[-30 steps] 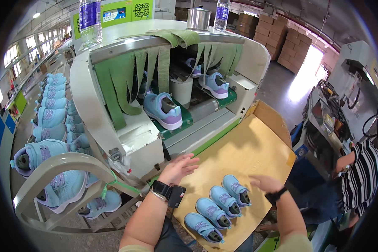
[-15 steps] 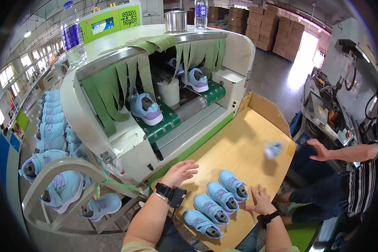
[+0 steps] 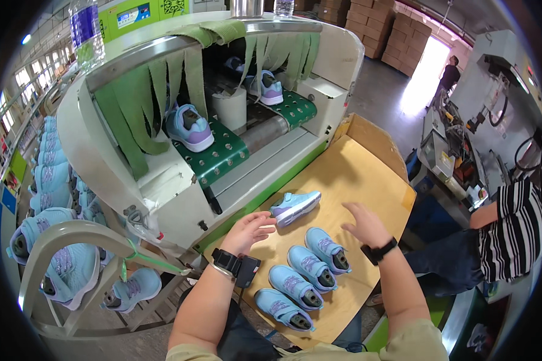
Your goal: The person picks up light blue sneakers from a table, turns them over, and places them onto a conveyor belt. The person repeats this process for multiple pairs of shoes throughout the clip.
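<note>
A light blue and purple shoe [image 3: 295,207] lies tipped on the wooden board, its pale sole facing me. My left hand [image 3: 251,231] is open beside its left end, fingertips very close to it; whether they touch I cannot tell. To the right of that shoe my right hand [image 3: 365,225] hovers, open, with fingers spread and nothing in it. Just below, several matching blue shoes [image 3: 307,265] stand side by side in a slanted row, dark inserts showing in their openings. The board [image 3: 367,174] carries all of these.
Ahead stands a machine with green strip curtains [image 3: 141,114] and green belts [image 3: 220,153], with shoes on the belts. A metal rack [image 3: 60,240] with many blue shoes is at left. A co-worker in a striped shirt [image 3: 512,231] is at right, near equipment [image 3: 448,144].
A shoe blurred in motion at the board's right side now lies between my hands. My right hand has left the shoe row and moved up. The co-worker's outstretched hand has withdrawn.
</note>
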`<state>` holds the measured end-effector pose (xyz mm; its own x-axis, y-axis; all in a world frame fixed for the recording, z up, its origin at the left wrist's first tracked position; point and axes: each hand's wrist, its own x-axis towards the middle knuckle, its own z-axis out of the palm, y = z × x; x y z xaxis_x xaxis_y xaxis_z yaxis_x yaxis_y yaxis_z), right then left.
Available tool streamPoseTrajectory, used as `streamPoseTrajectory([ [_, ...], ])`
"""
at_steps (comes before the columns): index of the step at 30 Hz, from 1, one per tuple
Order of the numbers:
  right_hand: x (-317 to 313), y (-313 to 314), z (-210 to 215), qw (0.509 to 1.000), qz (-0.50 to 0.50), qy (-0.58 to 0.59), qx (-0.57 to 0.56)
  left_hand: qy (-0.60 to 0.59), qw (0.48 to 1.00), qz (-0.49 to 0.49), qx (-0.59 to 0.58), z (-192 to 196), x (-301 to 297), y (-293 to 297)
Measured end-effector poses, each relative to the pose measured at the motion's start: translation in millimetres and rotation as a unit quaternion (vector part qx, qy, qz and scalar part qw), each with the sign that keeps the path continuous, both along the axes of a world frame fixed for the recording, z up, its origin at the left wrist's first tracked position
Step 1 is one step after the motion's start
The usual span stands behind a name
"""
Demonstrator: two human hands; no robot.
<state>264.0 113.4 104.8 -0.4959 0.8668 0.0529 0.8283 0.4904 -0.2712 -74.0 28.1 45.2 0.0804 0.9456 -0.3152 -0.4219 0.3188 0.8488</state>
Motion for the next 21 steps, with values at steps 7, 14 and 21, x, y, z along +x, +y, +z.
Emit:
streamPoseTrajectory([
  [7,-108.1,76.7,-52.5,0.982,0.105,-0.154,0.025,0.025,1.0,-0.013,-0.005,-7.8,2.3,9.3],
  [14,-115.3,48.8,-28.4,0.991,0.117,-0.063,0.019,0.0,0.994,0.058,-0.091,-16.8,5.3,5.5],
  [21,-91.6,-17.0,11.2,0.973,0.156,0.165,0.044,-0.447,0.868,-0.211,0.036,-8.3,25.9,-0.9],
])
